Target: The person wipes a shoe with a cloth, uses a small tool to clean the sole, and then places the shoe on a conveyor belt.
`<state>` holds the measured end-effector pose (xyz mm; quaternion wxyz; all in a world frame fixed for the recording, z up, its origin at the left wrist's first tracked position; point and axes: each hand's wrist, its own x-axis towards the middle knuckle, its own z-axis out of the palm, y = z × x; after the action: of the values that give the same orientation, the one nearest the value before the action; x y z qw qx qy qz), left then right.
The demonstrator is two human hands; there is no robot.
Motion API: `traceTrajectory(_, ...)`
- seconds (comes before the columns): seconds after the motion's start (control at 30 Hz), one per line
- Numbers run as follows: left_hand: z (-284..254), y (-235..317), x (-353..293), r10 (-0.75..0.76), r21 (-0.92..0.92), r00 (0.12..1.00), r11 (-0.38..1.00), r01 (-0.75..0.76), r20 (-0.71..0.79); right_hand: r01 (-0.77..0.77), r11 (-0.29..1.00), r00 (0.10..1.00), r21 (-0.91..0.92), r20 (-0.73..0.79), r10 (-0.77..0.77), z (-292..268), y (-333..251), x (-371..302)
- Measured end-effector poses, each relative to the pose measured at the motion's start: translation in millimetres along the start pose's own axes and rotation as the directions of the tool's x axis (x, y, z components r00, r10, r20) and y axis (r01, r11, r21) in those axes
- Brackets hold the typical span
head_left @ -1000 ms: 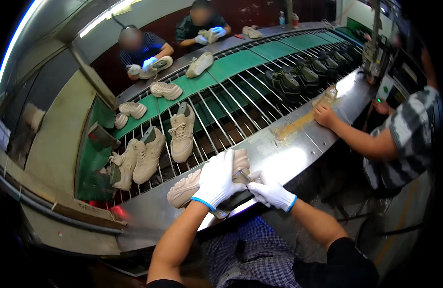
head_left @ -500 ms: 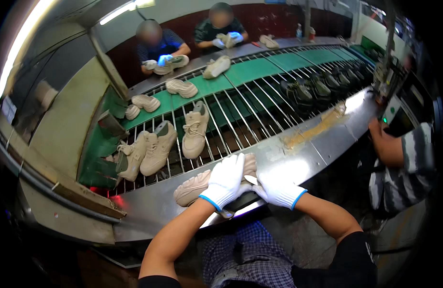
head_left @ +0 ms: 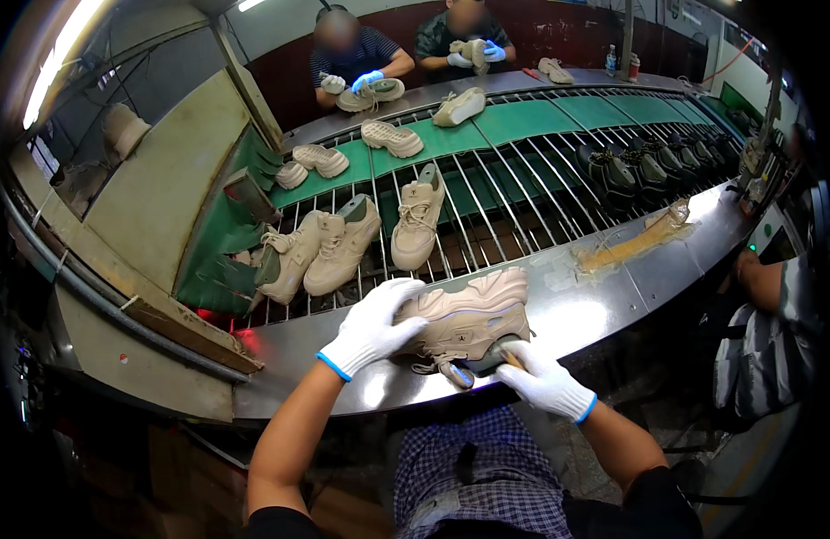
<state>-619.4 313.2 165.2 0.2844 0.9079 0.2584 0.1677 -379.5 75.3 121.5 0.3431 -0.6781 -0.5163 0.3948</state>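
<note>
A beige sneaker (head_left: 473, 314) lies on its side on the metal ledge before me, its chunky sole facing away and its dark opening and laces toward me. My left hand (head_left: 374, 328) is closed around the toe end, thumb against the upper. By the opening, my right hand (head_left: 545, 377) is closed on a slim tan tool (head_left: 514, 357), mostly hidden by the fingers; its kind cannot be made out. Beyond the ledge, three upright beige sneakers stand on the roller rack, the closest one (head_left: 417, 220) pointing toward me.
A green belt (head_left: 523, 119) behind the metal rods carries several beige shoes. Black shoes (head_left: 644, 166) line the rack at right. Two gloved people work across the line; another person's arm (head_left: 765, 278) is at right. Brown tape (head_left: 635, 247) covers part of the metal ledge (head_left: 298, 373).
The sneaker has turned so its side and opening show. My left hand has moved from over its sole to the toe; my right hand has shifted down beside the opening. The view has swung left.
</note>
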Motion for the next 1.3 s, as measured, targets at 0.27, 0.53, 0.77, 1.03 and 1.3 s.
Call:
traceTrajectory(0.27,18,40,35,-0.039,0.362,0.973,0.931,-0.046,0.225,0.027,0.81,0.997,-0.585,-0.039,-0.061,6,-55,37)
traceTrajectory(0.53,19,30,34,-0.047,0.427,0.968,0.902,-0.064,0.245,0.034,0.824,0.998,-0.566,-0.02,-0.055,22,-66,51)
traceTrajectory(0.77,39,43,17,0.007,0.418,0.992,0.906,-0.061,0.128,-0.093,0.752,0.973,-0.652,-0.22,-0.07,10,-45,41)
traceTrajectory(1.03,37,31,5,0.136,0.442,0.982,0.879,-0.181,0.13,-0.102,0.885,0.994,-0.455,-0.003,0.113,-12,-83,24)
traceTrajectory(1.3,32,26,6,0.17,0.433,0.975,0.875,-0.215,0.14,0.098,0.78,0.98,-0.618,0.196,0.032,3,-56,52)
